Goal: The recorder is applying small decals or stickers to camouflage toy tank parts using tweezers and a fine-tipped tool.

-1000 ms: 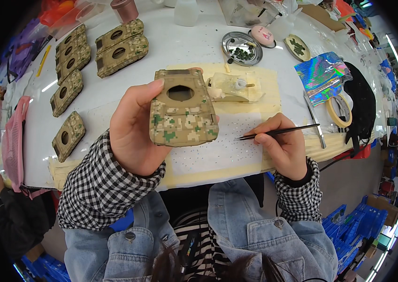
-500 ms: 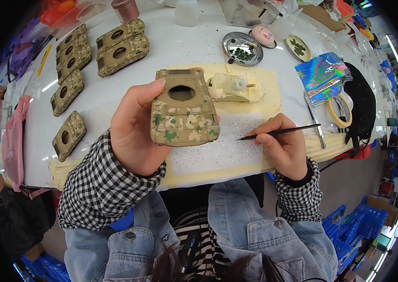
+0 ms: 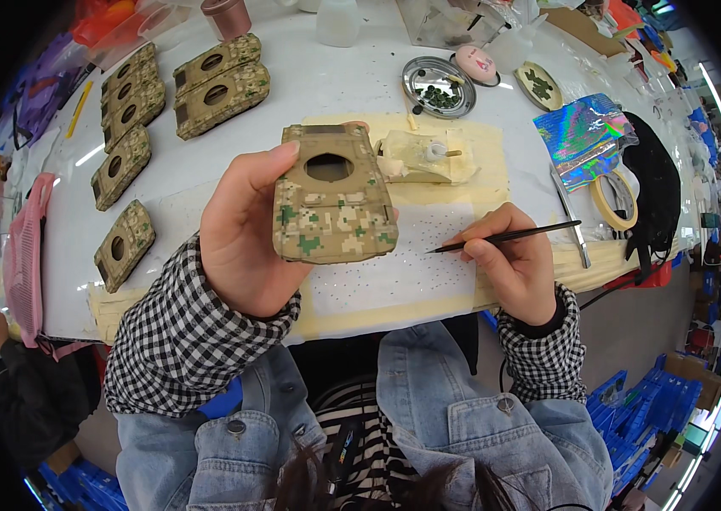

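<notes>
My left hand (image 3: 246,226) grips a camouflage-painted model tank hull (image 3: 335,204), held up with its round opening toward me. The thumb presses on its upper left edge; the other fingers are hidden behind it. In my right hand (image 3: 514,260) is a thin black tool (image 3: 509,238), pinched like a pen, perhaps a fine brush or tweezers. Its thin tip points left, over a white sheet (image 3: 429,285) strewn with tiny specks. Behind the sheet a tape-covered block (image 3: 424,160) with a small peg sits on yellow masking tape (image 3: 488,183).
Several more camouflage hulls (image 3: 223,95) stand at the back left. A round metal dish (image 3: 439,88) holds small green parts, with a pink oval case (image 3: 474,65) beside it. To the right lie a shiny holographic pouch (image 3: 586,140), a tape roll (image 3: 614,202) and a metal knife-like tool (image 3: 571,215).
My right hand and the black tool have shifted very slightly, the tool's back end rising a little. The left hand and the hull are almost still.
</notes>
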{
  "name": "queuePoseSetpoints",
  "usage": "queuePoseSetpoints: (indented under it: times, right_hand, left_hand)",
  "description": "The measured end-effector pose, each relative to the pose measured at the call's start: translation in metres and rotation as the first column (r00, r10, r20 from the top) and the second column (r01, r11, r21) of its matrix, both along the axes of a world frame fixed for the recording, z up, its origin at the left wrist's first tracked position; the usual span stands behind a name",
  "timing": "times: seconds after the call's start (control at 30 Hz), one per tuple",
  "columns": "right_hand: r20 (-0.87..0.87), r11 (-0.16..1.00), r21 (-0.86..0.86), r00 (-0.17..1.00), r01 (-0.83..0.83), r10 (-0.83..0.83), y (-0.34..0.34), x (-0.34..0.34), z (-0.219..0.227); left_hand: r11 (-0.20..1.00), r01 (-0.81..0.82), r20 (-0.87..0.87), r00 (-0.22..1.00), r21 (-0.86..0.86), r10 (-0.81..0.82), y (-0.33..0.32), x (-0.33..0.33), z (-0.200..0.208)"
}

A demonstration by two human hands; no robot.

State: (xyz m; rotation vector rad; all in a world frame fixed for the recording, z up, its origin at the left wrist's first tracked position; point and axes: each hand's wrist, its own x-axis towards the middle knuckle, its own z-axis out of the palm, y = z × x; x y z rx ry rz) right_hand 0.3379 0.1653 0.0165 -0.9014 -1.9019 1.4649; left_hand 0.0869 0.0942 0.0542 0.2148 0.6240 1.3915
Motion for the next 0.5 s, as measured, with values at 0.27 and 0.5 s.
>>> queuePoseSetpoints:
  times: [0.27,0.5]
  right_hand:
    - [-0.026,0.999,-0.030,1.000,0.011,-0.012,-0.0003,-0.0034,0.0037]
    - [-0.023,0.998,-0.059,1.000,0.012,-0.013,-0.0002,-0.0029,0.0077]
  left_hand:
    - [1.000,-0.005,0.004,1.000,0.009,0.005,0.0003,0.0002,-0.0001]
    - [0.999,-0.033,-0.012,0.999,-0.001,0.033,-0.0004,-0.0004,-0.0027]
